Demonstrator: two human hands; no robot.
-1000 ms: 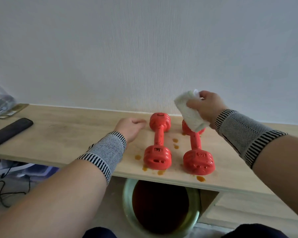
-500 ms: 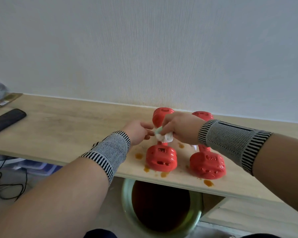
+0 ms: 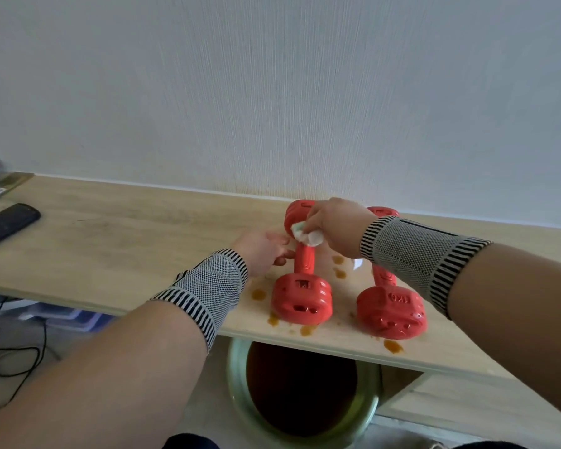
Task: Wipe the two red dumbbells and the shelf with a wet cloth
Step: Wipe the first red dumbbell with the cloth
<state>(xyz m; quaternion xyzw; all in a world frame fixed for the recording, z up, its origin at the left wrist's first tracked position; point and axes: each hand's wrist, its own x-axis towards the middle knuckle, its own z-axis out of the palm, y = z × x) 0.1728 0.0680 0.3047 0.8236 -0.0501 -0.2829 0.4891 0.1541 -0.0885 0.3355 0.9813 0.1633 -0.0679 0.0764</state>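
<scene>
Two red dumbbells lie side by side on the wooden shelf, handles pointing away from me. My right hand grips a crumpled white cloth and presses it on the far end of the left dumbbell, where handle meets head. Beside that handle on its left sits my left hand, its fingertips touching the handle. My right forearm crosses over the right dumbbell and hides its middle. Brown liquid spots dot the shelf around both dumbbells.
A black remote lies at the shelf's left end, with a packet behind it by the wall. Below the shelf's front edge stands a round green-rimmed bin. Cables trail on the floor at left.
My right hand came down from above the right dumbbell with the cloth and crossed to the left dumbbell, now sliding toward its far head. My left hand moved to the handle.
</scene>
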